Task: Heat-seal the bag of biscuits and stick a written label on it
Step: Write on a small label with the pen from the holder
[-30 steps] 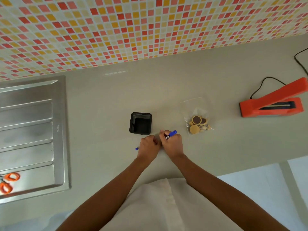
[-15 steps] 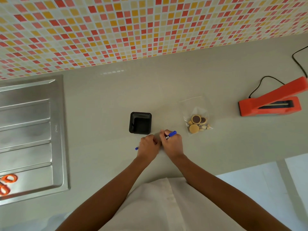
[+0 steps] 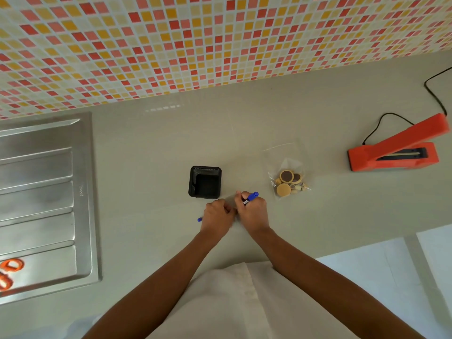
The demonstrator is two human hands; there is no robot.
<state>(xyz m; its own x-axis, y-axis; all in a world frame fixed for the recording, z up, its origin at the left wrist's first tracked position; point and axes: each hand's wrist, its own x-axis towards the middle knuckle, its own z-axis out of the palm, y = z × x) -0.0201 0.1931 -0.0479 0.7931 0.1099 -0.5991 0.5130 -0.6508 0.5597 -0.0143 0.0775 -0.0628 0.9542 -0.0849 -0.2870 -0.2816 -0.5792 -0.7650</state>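
A clear plastic bag of round biscuits lies flat on the grey counter, its open top pointing to the wall. My right hand grips a blue marker just left of the bag, tip down between my hands. My left hand touches the right one, fingers curled. A small blue piece, seemingly the marker's cap, sticks out from its left side. Whatever lies under the marker tip is hidden by my hands. The orange heat sealer stands far right with its arm raised.
A black mesh pot stands just beyond my left hand. A steel sink drainer fills the left, with orange scissors on it. The sealer's black cable runs to the right edge. The counter's front edge lies near right.
Both hands stay pressed together at the same spot with the marker. Only the view has drifted slightly.
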